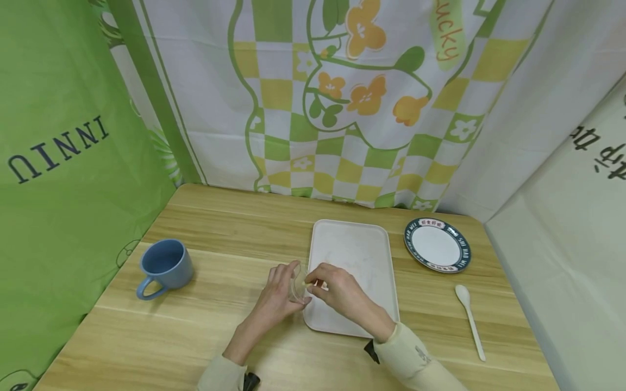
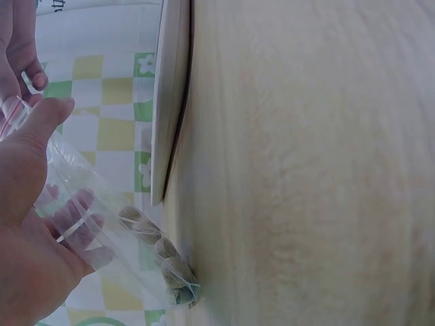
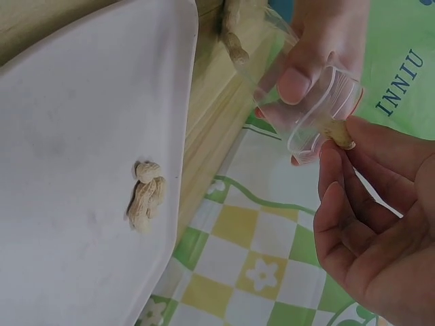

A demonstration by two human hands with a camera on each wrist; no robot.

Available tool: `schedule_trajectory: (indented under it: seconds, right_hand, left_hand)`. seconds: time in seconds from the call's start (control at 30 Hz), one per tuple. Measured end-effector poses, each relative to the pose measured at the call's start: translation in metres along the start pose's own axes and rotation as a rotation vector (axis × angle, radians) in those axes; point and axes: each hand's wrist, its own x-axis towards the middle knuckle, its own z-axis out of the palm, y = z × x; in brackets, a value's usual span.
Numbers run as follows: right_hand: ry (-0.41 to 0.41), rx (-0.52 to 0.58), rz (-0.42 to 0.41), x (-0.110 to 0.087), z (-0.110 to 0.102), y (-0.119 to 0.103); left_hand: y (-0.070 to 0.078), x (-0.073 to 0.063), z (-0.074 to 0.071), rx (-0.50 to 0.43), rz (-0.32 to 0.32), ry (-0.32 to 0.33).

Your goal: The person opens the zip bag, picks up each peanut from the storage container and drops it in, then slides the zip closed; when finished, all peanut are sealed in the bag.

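My left hand (image 1: 275,297) holds a clear zip bag (image 2: 126,261) near its mouth, thumb on one side and fingers on the other. Several peanuts (image 2: 166,261) lie toward the bag's bottom end. At the mouth of the bag, my right hand (image 3: 384,204) pinches a single peanut (image 3: 338,134) between thumb and fingers. Below and beside the hands is a white rectangular tray (image 1: 352,244). A few peanuts (image 3: 147,197) rest on it near one edge in the right wrist view; in the head view my right hand seems to cover them.
On the wooden table (image 1: 235,217), a blue mug (image 1: 166,263) stands at the left. Right of the tray are a dark-rimmed white plate (image 1: 437,245) and a white spoon (image 1: 470,320). A patterned curtain (image 1: 337,108) hangs behind the table's far edge.
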Motion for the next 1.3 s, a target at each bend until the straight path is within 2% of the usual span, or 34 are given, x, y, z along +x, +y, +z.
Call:
schedule_trajectory:
  seconds: [0.37, 0.9, 1.03, 1.17, 1.3]
  right_hand:
    - [-0.034, 0.000, -0.006, 0.000, 0.004, 0.000]
    - [-0.065, -0.030, -0.035, 0.000, 0.008, -0.001]
    - [-0.033, -0.026, -0.034, -0.001, 0.007, 0.001]
    - [0.042, -0.007, -0.024, -0.001, 0.005, 0.007]
    - [0.125, -0.016, 0.020, -0.001, 0.001, 0.017]
  left_hand:
    - [0.001, 0.000, 0.001, 0.016, 0.019, 0.020]
    - [0.002, -0.002, 0.000, 0.009, 0.001, -0.018]
    - [0.001, -0.002, 0.000, 0.010, 0.002, -0.012]
    - [0.000, -0.002, 0.001, 0.003, 0.006, 0.002]
    - [-0.001, -0.002, 0.001, 0.000, 0.006, 0.013]
